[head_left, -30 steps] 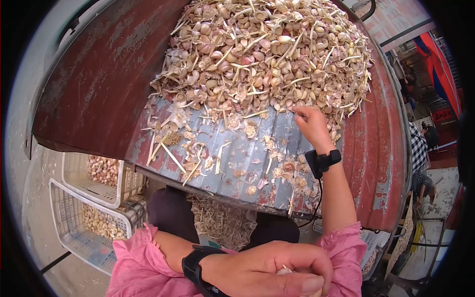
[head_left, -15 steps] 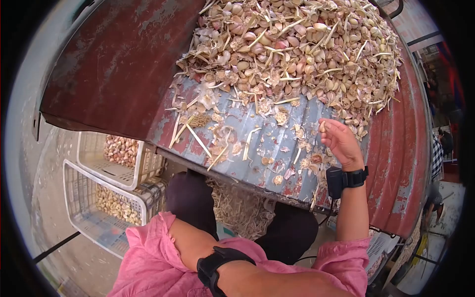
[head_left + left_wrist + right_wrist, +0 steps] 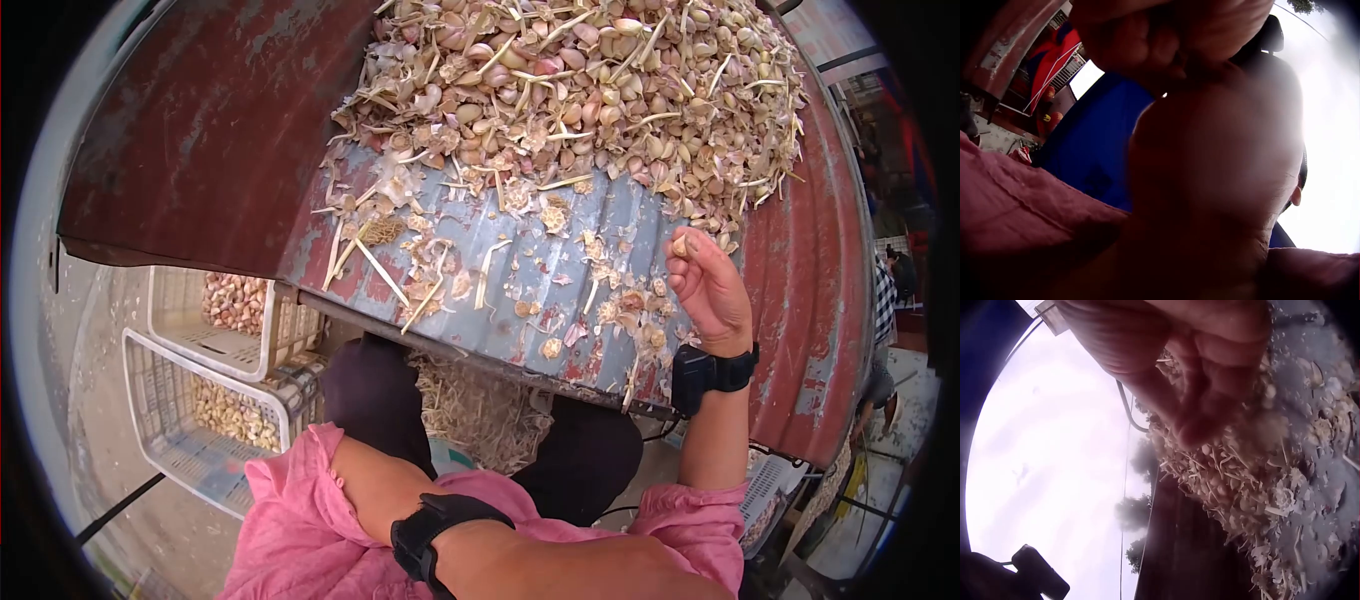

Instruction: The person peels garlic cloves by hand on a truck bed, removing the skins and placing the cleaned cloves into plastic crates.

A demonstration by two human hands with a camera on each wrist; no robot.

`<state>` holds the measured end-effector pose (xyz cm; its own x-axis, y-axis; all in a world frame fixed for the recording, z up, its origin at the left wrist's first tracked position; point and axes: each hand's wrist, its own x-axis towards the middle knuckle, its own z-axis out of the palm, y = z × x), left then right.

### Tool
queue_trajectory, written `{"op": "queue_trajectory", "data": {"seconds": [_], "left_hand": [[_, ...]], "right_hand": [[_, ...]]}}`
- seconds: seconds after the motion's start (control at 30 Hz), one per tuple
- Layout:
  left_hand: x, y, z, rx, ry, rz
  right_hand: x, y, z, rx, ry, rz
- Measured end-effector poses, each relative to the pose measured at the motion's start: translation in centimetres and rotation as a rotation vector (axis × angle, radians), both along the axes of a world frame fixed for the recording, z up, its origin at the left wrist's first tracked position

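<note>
My right hand pinches a small garlic clove between thumb and curled fingers, above the metal sheet near the pile's lower right edge. In the right wrist view its fingers bend in front of the garlic pile. My left hand is across my body at the bottom of the head view, its fingers out of frame there. The left wrist view shows those fingers curled in; the garlic they held a second ago is hidden now. The big heap of loose cloves and stalks lies ahead.
Skins, stalks and root ends litter the blue-grey ridged sheet. A raised red panel stands at left. Two white crates with cloves sit below it. Dry husks lie between my knees, and a further crate is at lower right.
My right hand has drawn back from the pile's edge toward the right with a clove. The left hand has come closer to the camera, its fingers leaving the head view, which has shifted.
</note>
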<state>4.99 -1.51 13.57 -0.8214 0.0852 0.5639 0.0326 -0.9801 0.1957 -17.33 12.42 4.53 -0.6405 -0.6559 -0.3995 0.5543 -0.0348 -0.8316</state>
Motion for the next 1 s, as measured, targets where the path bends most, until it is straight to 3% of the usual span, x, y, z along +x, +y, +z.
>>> {"op": "queue_trajectory", "data": {"seconds": [0.07,0.13,0.17,0.23,0.3,0.33,0.4,0.47,0.6,1.0], "left_hand": [[-0.3,-0.1,-0.3,-0.063,0.006,0.045],[-1.8,-1.9,-1.8,-0.145,-0.047,-0.178],[-2.4,-2.5,-2.0,-0.081,-0.242,-0.264],[-4.8,-1.6,-4.9,-0.068,-0.619,-0.09],[-6.8,-2.1,-8.1,-0.155,-0.835,0.072],[-7.5,-2.3,-9.1,-0.154,-0.811,0.081],[-8.3,-2.5,-10.7,-0.057,-0.979,0.153],[-8.4,-2.5,-11.5,-0.054,-1.004,0.163],[-8.8,-2.2,-12.9,-0.032,-1.076,0.171],[-8.9,-1.6,-13.6,-0.098,-1.064,0.142]], "right_hand": [[0.1,0.0,0.3,-0.034,-0.033,-0.067],[0.7,-0.2,0.8,-0.118,-0.077,-0.071],[1.2,-0.4,1.3,-0.168,-0.094,-0.07],[3.1,-0.8,2.6,-0.169,-0.036,-0.08],[5.6,-1.6,5.0,-0.179,0.116,-0.058],[7.3,-2.0,6.8,-0.183,0.227,-0.032],[10.4,-1.8,9.8,-0.346,0.261,0.084],[9.0,-3.4,11.1,-0.809,0.447,0.665],[11.8,-3.4,14.2,-0.856,0.485,0.591],[12.8,-3.7,14.8,-0.774,0.565,0.467]]}}
